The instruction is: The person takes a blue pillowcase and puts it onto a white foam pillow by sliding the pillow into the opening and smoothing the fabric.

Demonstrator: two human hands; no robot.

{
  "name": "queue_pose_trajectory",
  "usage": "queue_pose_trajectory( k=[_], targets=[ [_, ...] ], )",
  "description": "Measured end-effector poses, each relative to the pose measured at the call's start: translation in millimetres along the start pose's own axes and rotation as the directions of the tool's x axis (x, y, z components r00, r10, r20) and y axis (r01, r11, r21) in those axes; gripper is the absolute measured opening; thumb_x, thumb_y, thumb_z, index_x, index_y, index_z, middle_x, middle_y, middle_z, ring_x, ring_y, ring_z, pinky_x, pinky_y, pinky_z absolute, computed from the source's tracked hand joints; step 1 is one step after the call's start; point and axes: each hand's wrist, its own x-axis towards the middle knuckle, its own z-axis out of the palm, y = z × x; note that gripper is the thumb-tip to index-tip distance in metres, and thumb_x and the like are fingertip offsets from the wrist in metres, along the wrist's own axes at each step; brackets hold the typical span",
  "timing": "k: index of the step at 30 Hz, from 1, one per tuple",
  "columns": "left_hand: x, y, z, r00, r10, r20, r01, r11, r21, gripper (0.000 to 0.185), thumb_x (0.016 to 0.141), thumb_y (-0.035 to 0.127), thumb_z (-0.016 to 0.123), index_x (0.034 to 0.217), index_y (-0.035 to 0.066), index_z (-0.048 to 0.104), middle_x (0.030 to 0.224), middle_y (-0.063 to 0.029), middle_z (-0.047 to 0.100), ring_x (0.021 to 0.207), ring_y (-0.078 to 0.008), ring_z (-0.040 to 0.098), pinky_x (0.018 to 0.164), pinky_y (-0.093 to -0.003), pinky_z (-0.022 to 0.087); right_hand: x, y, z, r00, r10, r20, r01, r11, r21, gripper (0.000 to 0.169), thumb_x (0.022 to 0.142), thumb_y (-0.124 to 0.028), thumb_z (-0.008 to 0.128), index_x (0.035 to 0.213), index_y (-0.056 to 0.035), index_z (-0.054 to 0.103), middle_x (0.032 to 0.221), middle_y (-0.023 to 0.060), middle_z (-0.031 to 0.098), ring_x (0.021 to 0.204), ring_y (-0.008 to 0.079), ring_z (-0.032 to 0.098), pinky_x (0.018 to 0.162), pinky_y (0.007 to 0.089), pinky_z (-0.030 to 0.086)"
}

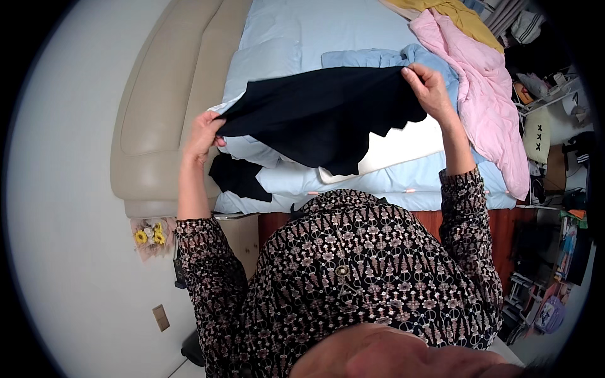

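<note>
A black cloth garment (321,108) is stretched in the air between my two hands, above the bed. My left hand (204,134) pinches its left corner, close to the beige headboard. At the upper right corner my right hand (429,89) grips the cloth between thumb and fingers. The garment's lower edge hangs in uneven folds. Beneath it lies a white flat piece (401,144), partly covered, on the light blue sheet (302,182). Another black cloth piece (238,177) rests on the bed just below my left hand.
The padded headboard (156,108) borders the bed on the left. A pink quilt (487,104), a blue quilt (359,57) and a yellow cloth (463,21) lie on the bed. Cluttered shelving (553,97) stands at the right. A bouquet (152,236) is near the wall.
</note>
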Motion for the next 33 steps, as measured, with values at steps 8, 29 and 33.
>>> queue_pose_trajectory(
  k=[8,29,33],
  targets=[
    [-80.6,38.0,-48.8,0.894,0.415,-0.169,-0.422,0.906,-0.007,0.010,0.081,0.010,0.058,0.086,0.001,0.058,0.091,-0.0054,0.061,0.088,-0.0120,0.055,0.082,-0.0287,0.042,-20.5,-82.1,-20.1,0.965,-0.171,-0.197,0.162,0.985,-0.062,0.018,0.091,-0.013,0.055,0.080,0.0016,0.054,0.064,0.0004,0.044,0.063,0.0074,0.041,0.056,0.0239,0.035],
    [-106.6,-28.4,116.3,0.053,0.490,0.870,-0.548,0.743,-0.385,0.079,0.082,0.040,0.067,0.140,-0.001,0.033,0.148,-0.0218,0.026,0.138,-0.0359,0.022,0.110,-0.0459,0.023,-111.6,-72.2,-25.2,0.690,0.124,0.714,-0.365,0.910,0.194,0.024,0.076,-0.006,0.067,0.097,0.0032,0.062,0.092,0.0136,0.063,0.085,0.0198,0.064,0.072,0.0269,0.050],
    [-113.9,-13.6,124.8,0.020,0.487,0.873,-0.594,0.708,-0.382,0.076,0.080,0.038,0.069,0.139,0.001,0.037,0.147,-0.0224,0.027,0.138,-0.0370,0.023,0.109,-0.0463,0.023,-107.4,-75.7,-14.7,0.788,0.030,0.615,0.045,0.993,-0.106,0.037,0.060,0.006,0.063,0.097,0.0012,0.063,0.093,0.0120,0.062,0.088,0.0273,0.061,0.078,0.0326,0.049]
  ],
)
